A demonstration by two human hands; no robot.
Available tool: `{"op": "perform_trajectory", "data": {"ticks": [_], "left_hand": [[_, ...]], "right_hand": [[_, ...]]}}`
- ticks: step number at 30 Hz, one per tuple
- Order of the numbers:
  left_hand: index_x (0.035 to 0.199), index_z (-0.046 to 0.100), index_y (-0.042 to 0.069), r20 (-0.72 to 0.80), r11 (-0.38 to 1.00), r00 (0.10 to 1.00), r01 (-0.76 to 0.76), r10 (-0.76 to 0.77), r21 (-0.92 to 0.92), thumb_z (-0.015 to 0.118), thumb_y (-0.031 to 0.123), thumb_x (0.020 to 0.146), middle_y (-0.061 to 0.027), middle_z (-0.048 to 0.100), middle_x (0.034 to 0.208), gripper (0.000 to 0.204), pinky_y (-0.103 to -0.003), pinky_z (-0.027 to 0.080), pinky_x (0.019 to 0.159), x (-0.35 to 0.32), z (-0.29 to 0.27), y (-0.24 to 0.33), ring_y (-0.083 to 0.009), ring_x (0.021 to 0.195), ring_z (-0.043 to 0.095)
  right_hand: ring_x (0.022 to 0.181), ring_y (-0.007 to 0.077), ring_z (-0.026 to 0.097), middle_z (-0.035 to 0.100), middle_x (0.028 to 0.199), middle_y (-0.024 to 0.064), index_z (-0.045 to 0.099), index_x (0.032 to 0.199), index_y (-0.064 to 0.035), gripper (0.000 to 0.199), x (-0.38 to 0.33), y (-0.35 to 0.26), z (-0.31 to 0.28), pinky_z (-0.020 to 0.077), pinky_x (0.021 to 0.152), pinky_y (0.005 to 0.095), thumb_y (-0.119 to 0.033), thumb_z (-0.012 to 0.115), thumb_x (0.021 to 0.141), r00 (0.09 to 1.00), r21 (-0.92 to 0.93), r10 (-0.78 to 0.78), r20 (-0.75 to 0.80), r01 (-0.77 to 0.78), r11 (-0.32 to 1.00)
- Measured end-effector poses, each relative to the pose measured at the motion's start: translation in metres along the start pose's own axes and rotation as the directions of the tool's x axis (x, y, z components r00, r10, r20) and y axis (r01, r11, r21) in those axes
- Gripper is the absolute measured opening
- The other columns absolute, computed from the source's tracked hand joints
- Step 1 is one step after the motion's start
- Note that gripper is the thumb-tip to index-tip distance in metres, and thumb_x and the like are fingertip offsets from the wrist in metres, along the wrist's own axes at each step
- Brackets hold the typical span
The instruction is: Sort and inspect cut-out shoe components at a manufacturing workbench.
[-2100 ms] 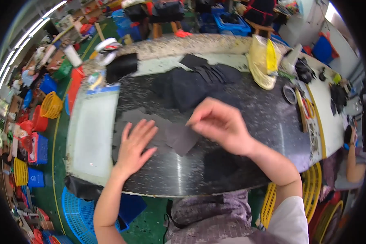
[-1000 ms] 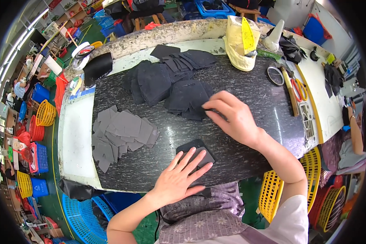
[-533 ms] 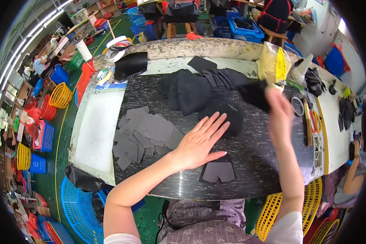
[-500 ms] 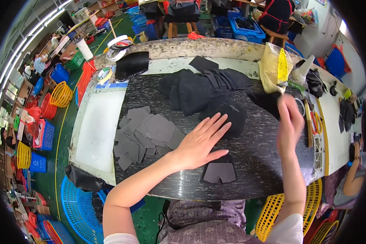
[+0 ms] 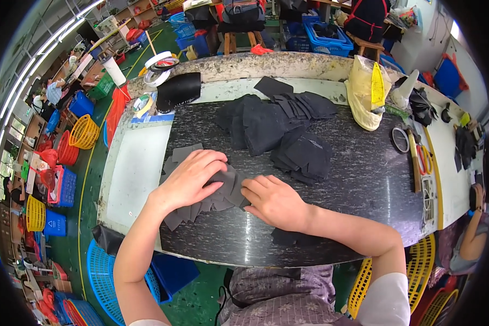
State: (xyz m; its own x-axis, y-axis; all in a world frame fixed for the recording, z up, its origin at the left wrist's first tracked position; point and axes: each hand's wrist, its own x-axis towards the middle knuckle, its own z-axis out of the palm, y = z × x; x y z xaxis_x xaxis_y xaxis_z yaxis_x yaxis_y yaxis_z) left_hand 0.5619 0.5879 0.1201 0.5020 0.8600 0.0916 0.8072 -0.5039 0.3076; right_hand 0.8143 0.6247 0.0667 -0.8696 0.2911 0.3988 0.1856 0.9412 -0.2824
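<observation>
My left hand [image 5: 193, 182] lies over a loose pile of flat dark-grey cut pieces [image 5: 193, 212], its fingers bent and its thumb held apart. At the pile's right edge, the curled fingers of my right hand [image 5: 277, 202] pinch the rim of a grey piece [image 5: 235, 187]. Farther back lies a stack of black cut pieces [image 5: 301, 157], with a larger spread of black fabric pieces [image 5: 266, 122] behind it. Below my right forearm a black piece [image 5: 288, 237] shows only in part; the arm covers the rest.
A pale yellow bag [image 5: 362, 103] stands at the table's back right. Scissors [image 5: 427, 158], a wooden-handled tool [image 5: 415, 163] and a ring [image 5: 400, 140] lie at the right. Tape rolls [image 5: 157, 77] sit at the back left. Baskets [image 5: 100, 274] flank the table; other people are farther off.
My left hand has moved left from the black stack onto the grey pile. My right hand came across from the far right, and the black piece it held there is no longer in it.
</observation>
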Motion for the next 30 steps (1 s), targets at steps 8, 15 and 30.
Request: {"op": "perform_trajectory", "data": {"ticks": [8,15,30], "left_hand": [[0.086,0.061,0.007,-0.528,0.604,0.752,-0.220,-0.395,-0.766,0.069,-0.007,0.078,-0.0062,0.070,0.095,0.018,-0.039,0.049,0.096,-0.030,-0.004,-0.020,-0.0187,0.089,0.068],[0.110,0.063,0.003,-0.224,0.613,0.875,0.100,-0.430,-0.784,0.076,0.001,0.080,-0.0021,0.071,0.095,0.033,-0.023,0.048,0.074,0.004,0.012,0.029,-0.0066,0.087,0.064],[0.104,0.063,0.000,-0.224,0.153,0.616,-0.167,-0.755,-0.974,0.056,0.009,0.097,-0.0066,0.066,0.090,0.014,-0.027,0.048,0.069,0.012,0.045,0.067,-0.0120,0.077,0.061]], "right_hand": [[0.103,0.0224,0.059,0.058,0.120,0.0108,0.060,0.119,-0.0006,0.044,0.009,0.001,-0.018,0.0482,0.091,0.0353,-0.026,0.072,0.085,0.998,0.043,0.046,0.037,-0.047,0.998],[0.075,0.0159,0.067,0.067,0.086,0.0073,0.071,0.100,-0.0029,0.018,0.042,0.011,-0.025,0.0552,0.065,0.0269,-0.003,0.075,0.083,0.912,0.523,0.272,-0.308,-0.076,0.849],[0.086,0.0224,0.067,0.067,0.093,0.0094,0.068,0.095,-0.0020,0.011,-0.083,-0.012,-0.078,0.0548,0.073,0.0312,0.000,0.070,0.084,0.887,0.496,0.272,-0.373,-0.057,0.866]]}}
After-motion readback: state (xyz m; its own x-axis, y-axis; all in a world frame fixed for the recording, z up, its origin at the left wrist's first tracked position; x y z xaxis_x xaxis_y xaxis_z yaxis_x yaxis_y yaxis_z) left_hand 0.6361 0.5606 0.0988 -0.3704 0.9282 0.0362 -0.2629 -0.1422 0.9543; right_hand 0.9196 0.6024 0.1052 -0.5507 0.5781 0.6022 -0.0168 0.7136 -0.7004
